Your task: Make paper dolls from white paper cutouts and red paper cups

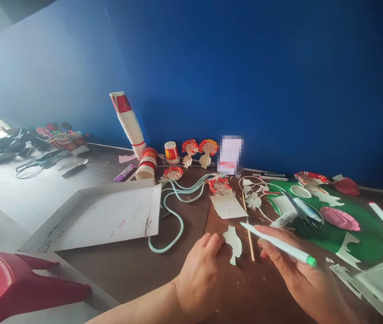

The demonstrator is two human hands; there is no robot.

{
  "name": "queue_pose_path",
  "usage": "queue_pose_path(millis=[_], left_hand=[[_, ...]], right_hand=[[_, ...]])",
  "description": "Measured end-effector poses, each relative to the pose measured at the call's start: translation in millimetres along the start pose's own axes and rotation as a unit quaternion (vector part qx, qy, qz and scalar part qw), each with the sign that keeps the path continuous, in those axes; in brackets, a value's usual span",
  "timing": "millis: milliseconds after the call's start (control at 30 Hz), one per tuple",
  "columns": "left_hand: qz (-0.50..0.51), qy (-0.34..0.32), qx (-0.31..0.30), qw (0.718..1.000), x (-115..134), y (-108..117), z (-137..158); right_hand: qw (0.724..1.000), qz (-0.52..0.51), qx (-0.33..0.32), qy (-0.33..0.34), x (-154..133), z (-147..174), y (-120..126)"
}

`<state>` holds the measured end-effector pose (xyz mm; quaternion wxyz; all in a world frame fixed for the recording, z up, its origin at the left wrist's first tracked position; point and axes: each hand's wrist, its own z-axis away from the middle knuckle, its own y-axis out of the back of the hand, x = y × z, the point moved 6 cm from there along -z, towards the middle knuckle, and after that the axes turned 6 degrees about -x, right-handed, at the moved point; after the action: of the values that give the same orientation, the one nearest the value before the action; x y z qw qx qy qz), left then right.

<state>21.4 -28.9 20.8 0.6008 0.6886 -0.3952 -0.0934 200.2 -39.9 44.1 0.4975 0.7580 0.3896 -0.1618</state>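
Observation:
My right hand point(299, 267) is closed around a white marker pen point(279, 243) with a green end. Its pale tip points up and left, above a thin wooden stick point(248, 229) on the table. My left hand point(201, 270) is curled, its fingertips at the left edge of a small pale paper cutout point(233, 243). How firmly they grip the cutout is hidden behind the knuckles. Just beyond it lies a square piece of white card point(228, 205), with a red-fringed paper figure point(220, 186) behind it.
A white shallow box point(93, 216) and pale green cord point(179, 225) lie to the left. Leaning paper cups point(130, 126) stand against the blue wall point(245, 67). Scissors point(304, 216), a pink paper piece point(340, 218) and scraps cover a green mat point(373, 238) at right.

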Motion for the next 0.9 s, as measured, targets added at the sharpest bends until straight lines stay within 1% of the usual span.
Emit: queue_pose_path(millis=[67, 167, 233, 333, 467, 567, 767, 900], left_hand=[[-0.023, -0.049, -0.002, 0.999, 7, -6, 0], [-0.039, -0.069, -0.005, 0.997, 6, -20, -2], [-0.038, -0.073, -0.030, 0.996, 4, -31, -4], [-0.035, -0.068, -0.069, 0.995, 3, -40, -4], [-0.034, -0.069, -0.097, 0.992, 6, -38, -5], [-0.042, -0.069, -0.093, 0.992, 8, -36, -6], [-0.084, -0.051, -0.072, 0.993, 8, -35, -5], [-0.121, -0.076, -0.058, 0.988, 13, -42, -2]], right_hand=[[0.999, 0.020, 0.000, 0.025, -4, -3, -4], [0.998, 0.036, 0.013, 0.042, -9, -5, -7], [0.998, 0.049, 0.014, 0.039, -9, -4, -11], [0.998, 0.068, 0.004, 0.007, -4, -3, -18], [0.996, 0.072, 0.000, -0.045, 7, 0, -25], [0.996, 0.072, 0.005, -0.054, 11, 0, -26], [0.994, 0.089, -0.017, -0.059, 10, -5, -26], [0.993, 0.102, -0.033, -0.056, 5, -12, -27]])
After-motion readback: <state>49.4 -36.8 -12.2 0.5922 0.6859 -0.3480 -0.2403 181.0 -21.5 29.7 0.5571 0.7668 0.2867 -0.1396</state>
